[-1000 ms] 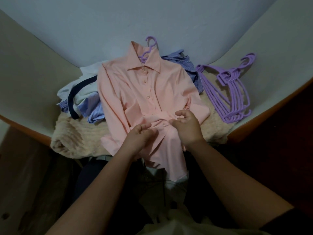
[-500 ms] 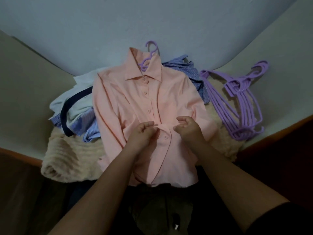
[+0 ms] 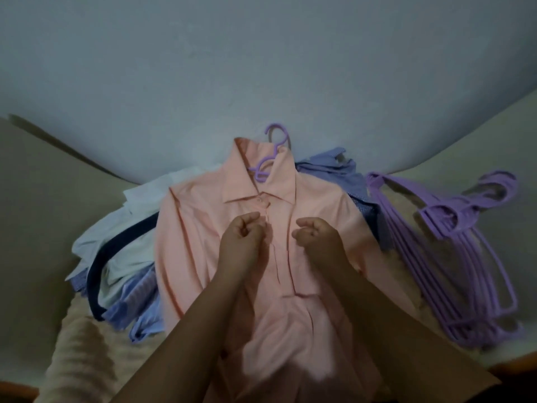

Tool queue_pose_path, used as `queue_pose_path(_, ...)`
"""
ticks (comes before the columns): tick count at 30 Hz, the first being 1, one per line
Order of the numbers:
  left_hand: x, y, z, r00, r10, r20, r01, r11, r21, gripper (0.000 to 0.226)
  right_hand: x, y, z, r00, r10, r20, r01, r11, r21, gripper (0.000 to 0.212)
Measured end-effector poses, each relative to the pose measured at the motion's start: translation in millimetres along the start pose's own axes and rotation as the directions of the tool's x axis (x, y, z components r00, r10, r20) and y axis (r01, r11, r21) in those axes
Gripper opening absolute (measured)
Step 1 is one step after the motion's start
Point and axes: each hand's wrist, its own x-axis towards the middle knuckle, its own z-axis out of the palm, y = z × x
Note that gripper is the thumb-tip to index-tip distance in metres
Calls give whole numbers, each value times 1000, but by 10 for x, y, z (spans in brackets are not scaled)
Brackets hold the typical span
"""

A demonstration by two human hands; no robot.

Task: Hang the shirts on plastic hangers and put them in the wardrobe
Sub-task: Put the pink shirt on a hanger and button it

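Pinching placket edge of peach shirt (image 3: 203,251) w/ left hand (image 3: 242,242), fingers curled tight near 2nd button below collar. Right hand (image 3: 319,242) curled likewise just right of placket; prob. gripping opposite edge, but too dim to confirm cloth btwn fingers. Working on button line, hence both hands close together at chest height, presumably so shirt won't slip off once hung. Lies flat, front up, collar far, hem near, on fuzzy cream blanket (image 3: 75,353). Already threaded w/ purple hanger (image 3: 274,152), hook poking out past collar toward wall. Spare hangers (image 3: 453,257) stacked right, within reach for next shirts. Pile of shirts (image 3: 116,257), white, blue, striped, waits left, partly under peach sleeve. Wardrobe not in view.
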Motion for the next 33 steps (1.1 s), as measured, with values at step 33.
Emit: queue_pose_path(33, 463, 662, -74, 943, 305, 134, -313, 679, 664, 53, 511, -766, -33, 978, -24, 209, -10, 987, 160, 71)
